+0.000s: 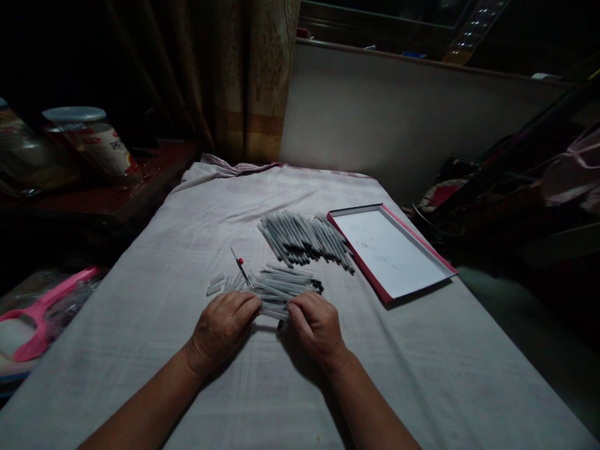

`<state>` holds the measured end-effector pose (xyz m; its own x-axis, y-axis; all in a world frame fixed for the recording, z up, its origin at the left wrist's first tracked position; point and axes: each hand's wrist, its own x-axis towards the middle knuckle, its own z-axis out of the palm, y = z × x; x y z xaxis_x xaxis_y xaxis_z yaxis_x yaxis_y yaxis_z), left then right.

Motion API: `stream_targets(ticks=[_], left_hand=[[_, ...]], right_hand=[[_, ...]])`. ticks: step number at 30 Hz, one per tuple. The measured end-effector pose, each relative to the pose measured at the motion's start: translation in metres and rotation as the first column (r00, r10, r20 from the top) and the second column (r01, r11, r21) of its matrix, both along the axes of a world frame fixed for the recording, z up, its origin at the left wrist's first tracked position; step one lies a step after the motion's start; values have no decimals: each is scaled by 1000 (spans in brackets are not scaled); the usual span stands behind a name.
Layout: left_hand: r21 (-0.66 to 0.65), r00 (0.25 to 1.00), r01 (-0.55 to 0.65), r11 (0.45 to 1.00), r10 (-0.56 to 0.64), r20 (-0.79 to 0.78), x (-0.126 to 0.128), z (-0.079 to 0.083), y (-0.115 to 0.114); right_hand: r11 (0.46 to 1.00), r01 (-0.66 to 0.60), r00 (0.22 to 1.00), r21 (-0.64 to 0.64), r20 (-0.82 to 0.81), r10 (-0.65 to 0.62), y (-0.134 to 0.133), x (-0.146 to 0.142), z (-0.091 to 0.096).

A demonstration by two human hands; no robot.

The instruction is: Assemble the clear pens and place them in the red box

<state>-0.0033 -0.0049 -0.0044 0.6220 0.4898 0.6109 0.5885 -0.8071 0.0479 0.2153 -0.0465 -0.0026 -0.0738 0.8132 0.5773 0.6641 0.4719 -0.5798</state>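
My left hand and my right hand are both closed in a pinch, facing each other low over the tablecloth. A pale grey pen spans the gap between their fingertips; its ends are hidden by the fingers. Just beyond the hands lies a loose pile of similar pens, some with dark ends at the right. Small pale caps are scattered left of that pile, near a thin pen with a red part. Farther back is a larger heap of grey pens with dark ends toward me.
A shallow red-edged box lid with a white inside lies at the right of the cloth-covered table. Jars stand on a dark red side table at the left. A pink-handled item is at the left edge. A curtain hangs behind.
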Motion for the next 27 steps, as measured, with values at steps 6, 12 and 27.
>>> stream_targets(ticks=[6, 12, 27], left_hand=[[-23, 999, 14, 1000, -13, 30, -2, -4, 1], [-51, 999, -6, 999, 8, 43, -3, 1, 0], [-94, 1000, 13, 996, -11, 28, 0, 3, -1]], right_hand=[[999, -14, 998, -53, -56, 11, 0, -1, -2], [995, -15, 987, -95, -159, 0, -1, 0, 0], [988, -16, 977, -152, -214, -17, -4, -2, 0]])
